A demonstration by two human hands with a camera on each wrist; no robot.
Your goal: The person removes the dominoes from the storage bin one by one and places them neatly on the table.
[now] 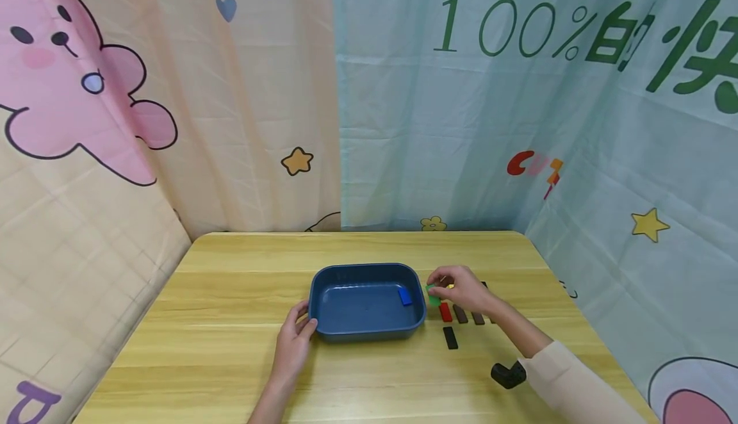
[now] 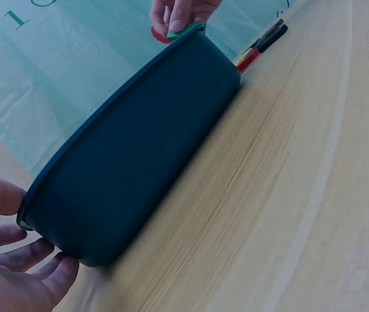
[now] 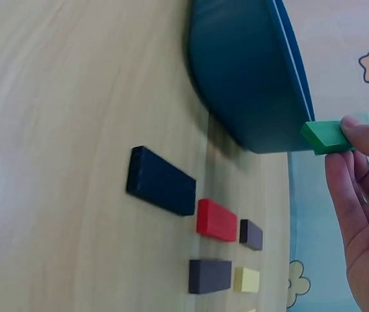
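Note:
A dark blue rectangular plastic basin stands on the table, with a bright blue block lying inside near its right end. My left hand holds the basin's left end, thumb near the front corner and fingers against the outer wall. Just outside the right rim, my right hand pinches a green block between thumb and fingertips, above the table. Below it lie a red block, a black block, dark brown blocks and a yellow block.
A black angular device appears beside the right sleeve. The wooden table ends at printed curtains behind and at both sides. Several dark blocks extend rightward under the right forearm, partly hidden by it.

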